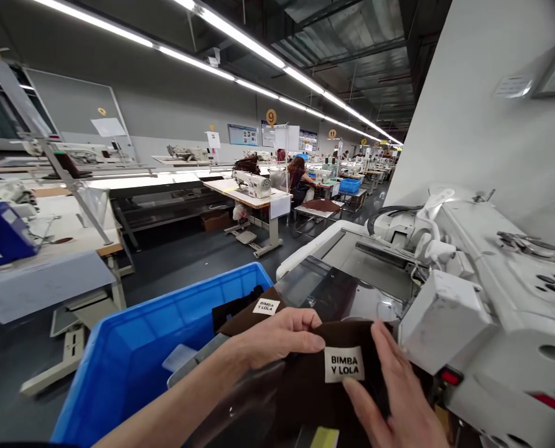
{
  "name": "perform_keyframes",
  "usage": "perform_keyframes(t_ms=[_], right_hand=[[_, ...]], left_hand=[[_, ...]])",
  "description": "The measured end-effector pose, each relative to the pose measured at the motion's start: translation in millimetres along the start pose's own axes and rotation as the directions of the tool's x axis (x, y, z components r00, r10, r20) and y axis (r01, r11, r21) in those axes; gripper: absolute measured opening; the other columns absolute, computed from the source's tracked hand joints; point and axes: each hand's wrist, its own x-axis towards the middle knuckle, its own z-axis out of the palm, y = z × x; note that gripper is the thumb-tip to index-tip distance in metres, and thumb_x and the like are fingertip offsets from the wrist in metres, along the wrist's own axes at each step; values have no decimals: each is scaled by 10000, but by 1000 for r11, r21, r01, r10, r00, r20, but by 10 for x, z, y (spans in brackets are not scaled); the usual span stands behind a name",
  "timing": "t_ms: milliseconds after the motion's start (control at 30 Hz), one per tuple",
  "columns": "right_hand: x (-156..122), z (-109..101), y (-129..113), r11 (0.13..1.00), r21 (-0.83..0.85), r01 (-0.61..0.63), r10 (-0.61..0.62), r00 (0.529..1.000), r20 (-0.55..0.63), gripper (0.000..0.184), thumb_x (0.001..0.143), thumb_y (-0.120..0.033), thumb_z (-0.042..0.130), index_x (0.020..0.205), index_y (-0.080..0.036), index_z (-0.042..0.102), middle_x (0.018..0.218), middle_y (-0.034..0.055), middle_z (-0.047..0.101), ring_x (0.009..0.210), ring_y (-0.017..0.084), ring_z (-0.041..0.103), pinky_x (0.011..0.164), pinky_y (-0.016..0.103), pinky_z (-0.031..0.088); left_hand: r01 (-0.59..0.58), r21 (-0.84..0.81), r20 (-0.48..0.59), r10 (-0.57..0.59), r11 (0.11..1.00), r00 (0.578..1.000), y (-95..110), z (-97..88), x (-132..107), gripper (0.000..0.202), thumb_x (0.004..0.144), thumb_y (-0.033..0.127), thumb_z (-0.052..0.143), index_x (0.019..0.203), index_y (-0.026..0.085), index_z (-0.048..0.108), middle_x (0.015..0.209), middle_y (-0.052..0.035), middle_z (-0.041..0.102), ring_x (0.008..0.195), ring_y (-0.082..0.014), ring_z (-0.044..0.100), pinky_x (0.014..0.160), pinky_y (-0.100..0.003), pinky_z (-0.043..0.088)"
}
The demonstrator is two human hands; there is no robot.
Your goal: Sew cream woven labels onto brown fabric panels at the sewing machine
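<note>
A dark brown fabric piece (305, 386) with a white "BIMBA Y LOLA" label (344, 364) is between my two hands. My left hand (282, 336) pinches its upper left edge, thumb on top beside the label. My right hand (394, 386) grips the right edge, with the thumb at the label's lower border and the fingers along the far side. Another brown piece with the same kind of label (265, 306) lies behind my left hand, partly over the edge of the blue bin (165, 292). A strip of yellow-green (325, 437) shows at the bottom.
A large white sewing machine (506, 267) stands close on the right, with a clear plate (305, 280) and metal bed (366, 267) before it. A workbench (95, 249) holds a blue box (4, 236) on the left. Farther off, a person (298, 177) sits among sewing tables.
</note>
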Motion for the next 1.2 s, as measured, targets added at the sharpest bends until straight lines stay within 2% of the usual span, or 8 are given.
perform_keyframes(t_ms=[100,200,300,400,533,767,1000,1200], right_hand=[[206,12,-123,976,175,-130,89,970,227,663,1008,-566,572,1573,-240,453,1498,139,595,1339,349,600,994,454,584],[284,-21,-260,819,428,-381,158,868,471,504,1016,-613,527,1323,-240,671,1217,89,733,1122,287,690,910,360,573],[284,-73,-327,629,560,-539,190,805,562,500,991,-656,539,1051,-192,716,958,47,721,923,240,660,774,293,526],[268,-102,-328,562,568,-602,246,777,580,485,972,-642,568,853,-180,657,843,13,653,796,189,575,676,260,447],[249,-118,-338,558,538,-632,305,759,575,408,972,-558,595,838,-177,652,782,-12,602,723,157,505,639,255,399],[204,-161,-355,634,463,-619,316,754,575,391,963,-533,581,796,-183,633,709,-26,519,663,143,440,611,263,369],[163,-174,-329,657,446,-607,299,754,585,387,986,-523,549,766,-205,550,710,-39,444,671,141,388,589,274,312],[153,-148,-360,628,478,-614,313,762,566,417,980,-547,551,739,-208,523,693,-40,432,671,143,386,587,276,309]], left_hand=[[16,-99,31,-13,995,999,-30,38,-21,375,779,420,875,925,169,639,788,-29,679,646,-131,608,582,-216,461],[37,-169,26,-33,985,999,-95,60,-27,346,759,355,893,923,157,661,774,-34,689,628,-127,610,573,-207,462],[51,-221,-22,-58,974,998,-163,121,-71,338,822,367,854,1018,155,679,882,-58,716,711,-138,653,636,-213,497],[81,-250,-47,-96,965,994,-216,213,-151,442,879,486,807,1137,153,675,1040,-104,728,856,-185,696,745,-266,546],[164,-241,17,-165,957,986,-255,330,-227,493,787,457,895,1117,136,719,1055,-113,749,922,-227,713,841,-323,564],[287,-225,104,-270,931,957,-297,388,-189,250,773,278,848,965,129,788,932,-90,776,763,-184,716,709,-244,548],[276,-251,150,-244,928,958,-284,433,-202,340,736,330,904,1000,141,799,911,-73,752,762,-186,696,757,-267,546],[166,-267,99,-144,949,985,-381,547,-196,375,797,459,900,932,131,777,803,-28,669,708,-136,595,718,-233,475]])
